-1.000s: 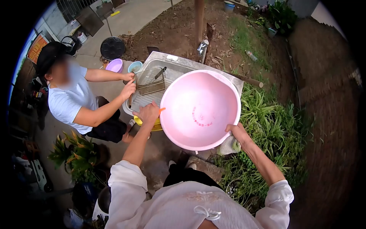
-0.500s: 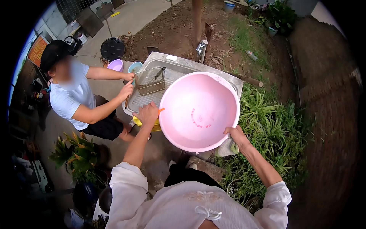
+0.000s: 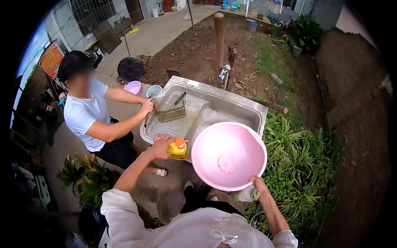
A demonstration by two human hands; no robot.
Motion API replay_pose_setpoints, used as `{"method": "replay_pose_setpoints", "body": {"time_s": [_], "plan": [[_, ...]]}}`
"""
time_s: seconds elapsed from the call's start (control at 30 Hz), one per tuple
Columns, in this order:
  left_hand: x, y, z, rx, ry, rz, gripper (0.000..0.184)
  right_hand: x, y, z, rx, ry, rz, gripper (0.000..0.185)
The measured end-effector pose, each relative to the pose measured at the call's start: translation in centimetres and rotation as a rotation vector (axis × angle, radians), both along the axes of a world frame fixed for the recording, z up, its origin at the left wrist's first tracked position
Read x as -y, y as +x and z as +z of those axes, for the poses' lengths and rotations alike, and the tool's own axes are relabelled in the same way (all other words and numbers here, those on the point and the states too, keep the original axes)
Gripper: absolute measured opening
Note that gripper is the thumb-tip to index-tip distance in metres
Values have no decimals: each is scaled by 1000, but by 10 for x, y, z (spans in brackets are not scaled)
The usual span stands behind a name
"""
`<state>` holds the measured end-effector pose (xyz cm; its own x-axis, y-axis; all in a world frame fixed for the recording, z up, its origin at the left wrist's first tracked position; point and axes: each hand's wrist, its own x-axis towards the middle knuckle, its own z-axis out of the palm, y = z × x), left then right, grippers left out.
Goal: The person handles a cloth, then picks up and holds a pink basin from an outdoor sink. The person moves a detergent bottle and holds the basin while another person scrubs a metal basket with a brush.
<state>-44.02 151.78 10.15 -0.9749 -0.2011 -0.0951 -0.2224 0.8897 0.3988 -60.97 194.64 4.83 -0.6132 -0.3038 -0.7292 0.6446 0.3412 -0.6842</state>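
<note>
My right hand (image 3: 259, 184) is closed on the lower right rim of a large pink basin (image 3: 229, 155), with red lettering on its bottom. A pale green-white cloth (image 3: 247, 194) hangs under that rim, against the same hand. The basin is tilted toward me at the front of a metal sink (image 3: 173, 81). At the sink's near edge, my left hand (image 3: 162, 147) is wrapped around the side of a yellow pump bottle (image 3: 179, 152) with an orange top; its fingers are partly hidden.
Across on the left, a person (image 3: 89, 109) in a light shirt holds a wooden-handled tool by a wire basket (image 3: 171, 111) on the drainboard. Purple (image 3: 132, 87) and blue basins (image 3: 154, 91) stand behind. Green plants (image 3: 289, 153) grow on the right. A faucet (image 3: 224, 72) is beyond the sink.
The pink basin has moved down toward me, uncovering the sink bowl. My left hand and the yellow bottle now show more plainly beside it. The view has tilted up.
</note>
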Motion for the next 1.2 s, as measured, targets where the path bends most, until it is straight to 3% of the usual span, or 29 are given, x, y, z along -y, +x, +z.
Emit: {"method": "replay_pose_setpoints", "body": {"time_s": [0.07, 0.13, 0.2, 0.37, 0.4, 0.53, 0.67, 0.83, 1.0, 1.2], "plan": [[9, -10, 2, 244, -148, -58, 53, 5, 16, 33, 163, -69, -145, 48], [29, -29, -6, 182, -129, -53, 47, 1, 24, 17, 194, -80, -271, 50], [49, -57, -10, -71, -87, 18, 38, -6, 32, -10, 117, -120, -338, 50], [117, -150, 52, -212, 73, 240, 37, -4, 48, -42, 75, -139, -594, 50], [138, -165, 59, -306, 154, 258, 37, 3, 52, -37, 83, -197, -665, 50], [212, -218, 93, -509, 39, 304, 35, 31, 64, -15, 94, -239, -804, 62], [277, -267, 81, -574, -39, 445, 34, 73, 77, 26, 157, -159, -932, 62], [328, -322, 24, -431, -277, 476, 30, 104, 87, 45, 99, -85, -1045, 62], [369, -337, -27, -265, -293, 512, 33, 112, 96, 46, 88, -120, -1139, 61], [360, -340, -5, 24, -298, 487, 54, 126, 91, 54, -11, -46, -1030, 52]]}}
